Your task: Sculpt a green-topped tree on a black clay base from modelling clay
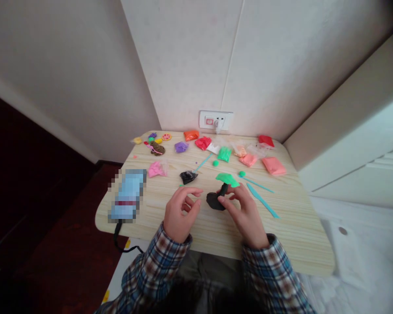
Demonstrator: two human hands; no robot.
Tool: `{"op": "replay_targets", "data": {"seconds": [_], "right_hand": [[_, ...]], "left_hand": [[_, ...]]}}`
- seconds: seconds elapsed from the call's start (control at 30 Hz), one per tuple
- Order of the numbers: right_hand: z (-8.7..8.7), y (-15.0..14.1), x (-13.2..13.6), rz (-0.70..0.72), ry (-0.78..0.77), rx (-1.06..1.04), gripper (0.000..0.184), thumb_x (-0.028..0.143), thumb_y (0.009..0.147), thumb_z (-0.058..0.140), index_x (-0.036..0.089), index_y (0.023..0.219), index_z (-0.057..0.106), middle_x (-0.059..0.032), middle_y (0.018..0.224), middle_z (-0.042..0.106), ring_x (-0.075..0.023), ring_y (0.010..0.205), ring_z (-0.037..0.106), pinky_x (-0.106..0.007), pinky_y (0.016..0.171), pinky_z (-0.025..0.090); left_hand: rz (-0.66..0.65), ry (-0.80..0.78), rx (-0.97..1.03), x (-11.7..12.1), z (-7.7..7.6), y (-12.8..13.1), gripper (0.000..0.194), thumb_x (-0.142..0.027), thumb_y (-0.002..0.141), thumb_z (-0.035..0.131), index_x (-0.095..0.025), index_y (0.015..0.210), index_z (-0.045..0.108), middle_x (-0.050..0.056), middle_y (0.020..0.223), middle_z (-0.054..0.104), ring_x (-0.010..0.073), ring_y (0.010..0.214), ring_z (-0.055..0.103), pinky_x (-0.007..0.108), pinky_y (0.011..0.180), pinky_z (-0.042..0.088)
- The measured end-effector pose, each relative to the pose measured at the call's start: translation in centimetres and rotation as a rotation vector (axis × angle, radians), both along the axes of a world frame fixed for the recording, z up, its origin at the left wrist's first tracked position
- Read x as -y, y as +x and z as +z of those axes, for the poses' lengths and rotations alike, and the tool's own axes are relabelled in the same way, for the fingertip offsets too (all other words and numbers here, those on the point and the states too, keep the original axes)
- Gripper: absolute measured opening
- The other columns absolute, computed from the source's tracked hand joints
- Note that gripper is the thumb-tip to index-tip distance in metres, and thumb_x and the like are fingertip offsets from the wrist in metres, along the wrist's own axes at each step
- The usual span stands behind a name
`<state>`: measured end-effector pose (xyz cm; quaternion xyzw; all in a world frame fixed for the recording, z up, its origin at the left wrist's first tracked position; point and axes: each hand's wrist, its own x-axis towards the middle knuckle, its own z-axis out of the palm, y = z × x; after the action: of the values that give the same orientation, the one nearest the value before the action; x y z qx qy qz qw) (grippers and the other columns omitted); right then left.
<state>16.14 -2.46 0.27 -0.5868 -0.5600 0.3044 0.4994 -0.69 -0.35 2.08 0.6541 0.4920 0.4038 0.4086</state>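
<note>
In the head view, my right hand (245,211) pinches the dark stem of a small modelling-clay tree (224,190). The tree has a flat black base and a bright green top that leans to the right. To its left, my left hand (182,211) is held with curved fingers, thumb and forefinger apart, nothing between them. A crumpled packet of black clay (188,176) lies just beyond that hand. Beyond the tree, two small green clay balls rest on the table, the left one (215,163) apart from the tools and the right one (242,174) at the tip of a thin blue stick (257,183).
A blue clay knife (263,201) lies right of my right hand. Clay packets, among them pink (155,169), purple (181,147) and green (224,153), spread across the back of the wooden table (294,226). A cabled phone (128,194) lies at the left edge; a wall socket (215,120) is behind.
</note>
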Motion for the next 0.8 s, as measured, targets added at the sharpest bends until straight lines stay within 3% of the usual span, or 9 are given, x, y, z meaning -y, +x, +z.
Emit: {"op": "replay_targets", "data": {"seconds": [0.23,0.53,0.67,0.8], "right_hand": [[3.7,-0.3,2.8,0.209,-0.110,-0.432,0.020,0.040,0.077,0.064,0.020,0.077,0.063,-0.0030,0.091,0.059,-0.0176,0.088,0.052,-0.028,0.073,0.041],[6.7,-1.9,7.4,0.433,-0.172,-0.729,0.031,0.048,0.074,0.065,0.017,0.074,0.066,-0.0042,0.076,0.057,-0.0164,0.073,0.048,-0.029,0.068,0.039],[6.2,-1.9,7.1,0.400,-0.138,-0.575,0.033,0.050,0.076,0.061,0.017,0.077,0.065,-0.0047,0.078,0.060,-0.0178,0.076,0.053,-0.031,0.069,0.042],[3.5,-1.3,4.5,0.141,-0.019,-0.123,0.024,0.042,0.076,0.062,0.019,0.084,0.064,-0.0054,0.086,0.062,-0.0198,0.080,0.057,-0.033,0.071,0.045]], "left_hand": [[-0.012,0.107,0.068,2.3,2.6,-0.9,0.017,-0.020,0.081,0.053,-0.017,0.094,0.063,0.005,0.092,0.059,0.0104,0.066,0.053,0.018,0.051,0.045],[-0.016,0.275,0.148,5.2,5.9,-2.4,0.014,-0.022,0.081,0.057,-0.018,0.093,0.063,0.005,0.094,0.059,0.0122,0.073,0.056,0.019,0.054,0.046],[-0.014,0.327,0.141,4.9,6.0,-2.4,0.013,-0.021,0.081,0.058,-0.017,0.092,0.064,0.005,0.093,0.060,0.0134,0.079,0.058,0.021,0.060,0.048],[0.022,0.316,0.113,3.5,4.5,-2.2,0.013,-0.022,0.083,0.056,-0.017,0.091,0.064,0.006,0.093,0.060,0.0145,0.082,0.059,0.021,0.061,0.049]]}}
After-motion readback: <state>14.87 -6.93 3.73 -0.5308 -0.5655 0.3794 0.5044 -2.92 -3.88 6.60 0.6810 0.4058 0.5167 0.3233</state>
